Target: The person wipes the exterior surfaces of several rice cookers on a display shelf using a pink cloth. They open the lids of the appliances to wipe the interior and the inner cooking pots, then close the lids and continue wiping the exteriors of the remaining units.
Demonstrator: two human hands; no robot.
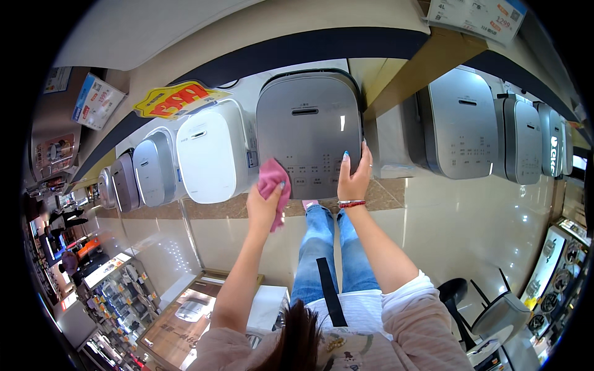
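In front of me a grey rice cooker (312, 136) with a flat lid, a steam slot and rows of panel markings sits on a shelf. My left hand (263, 207) is closed around a crumpled pink cloth (273, 179), which touches the cooker's near left corner. Along the near right edge lies my right hand (356, 178). Its thumb rests on the lid and its stretched fingers reach up the side, partly hidden by the cooker. A white rice cooker (210, 154) stands close on the left.
More cookers line the shelf, including a silver-blue one (154, 168) at left and a large grey one (461, 127) at right. A divider (408, 71) separates the bays. A yellow price sign (179, 99) hangs from the upper shelf edge. Behind are a wooden display table (173, 328) and a chair (501, 312).
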